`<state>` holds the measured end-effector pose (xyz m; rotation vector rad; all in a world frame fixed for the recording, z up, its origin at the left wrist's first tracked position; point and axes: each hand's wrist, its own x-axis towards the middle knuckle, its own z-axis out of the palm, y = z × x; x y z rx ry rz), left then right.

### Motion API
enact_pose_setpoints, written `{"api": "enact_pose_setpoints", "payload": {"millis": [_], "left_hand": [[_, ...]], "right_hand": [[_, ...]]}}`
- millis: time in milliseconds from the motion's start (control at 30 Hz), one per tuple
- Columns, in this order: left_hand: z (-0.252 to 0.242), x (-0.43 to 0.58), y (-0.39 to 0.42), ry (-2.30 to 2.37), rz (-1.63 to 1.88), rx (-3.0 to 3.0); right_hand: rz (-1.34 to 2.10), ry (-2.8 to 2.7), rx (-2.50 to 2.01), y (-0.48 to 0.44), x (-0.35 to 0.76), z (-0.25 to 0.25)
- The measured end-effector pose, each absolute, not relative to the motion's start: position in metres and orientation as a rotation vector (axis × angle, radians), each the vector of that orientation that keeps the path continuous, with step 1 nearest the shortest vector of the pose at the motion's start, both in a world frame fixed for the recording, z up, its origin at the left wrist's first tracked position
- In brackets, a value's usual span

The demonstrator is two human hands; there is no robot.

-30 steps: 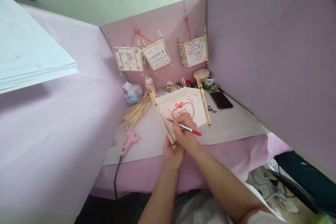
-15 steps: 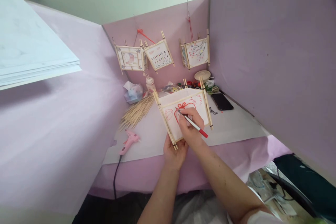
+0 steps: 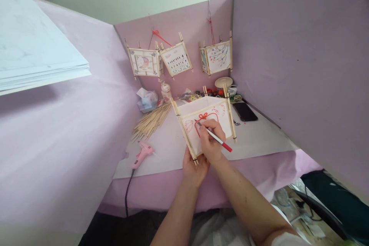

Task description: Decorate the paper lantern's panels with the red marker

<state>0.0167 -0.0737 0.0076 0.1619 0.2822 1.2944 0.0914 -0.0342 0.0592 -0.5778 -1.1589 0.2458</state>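
A square paper lantern [image 3: 221, 117] with a bamboo-stick frame stands tilted on the white table sheet [image 3: 167, 150]. Its near face carries a red drawing. My left hand [image 3: 192, 167] grips the lantern's lower near corner from below. My right hand [image 3: 210, 140] is closed around a red pen [image 3: 216, 138], whose tip touches the red outline on the paper face. The right hand covers part of the drawing.
A pink glue gun [image 3: 142, 153] with a black cord lies at the left. Several bamboo sticks [image 3: 150, 121] are piled behind it. A black phone [image 3: 244, 111] lies at the right. Three finished lanterns [image 3: 176, 58] hang on the purple back wall above small clutter.
The pen tip has moved from the lantern's lower left up to the red outline near the middle of the face. My left hand keeps its hold on the corner.
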Motion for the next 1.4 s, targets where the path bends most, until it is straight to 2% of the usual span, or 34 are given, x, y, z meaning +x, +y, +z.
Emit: {"api": "enact_pose_setpoints", "payload": {"millis": [1400], "left_hand": [[0.0101,0.0262,-0.0763,0.353,1.265,0.218]], "right_hand": [[0.286,-1.113,-0.618,-0.0339,0.0896,0.0572]]}}
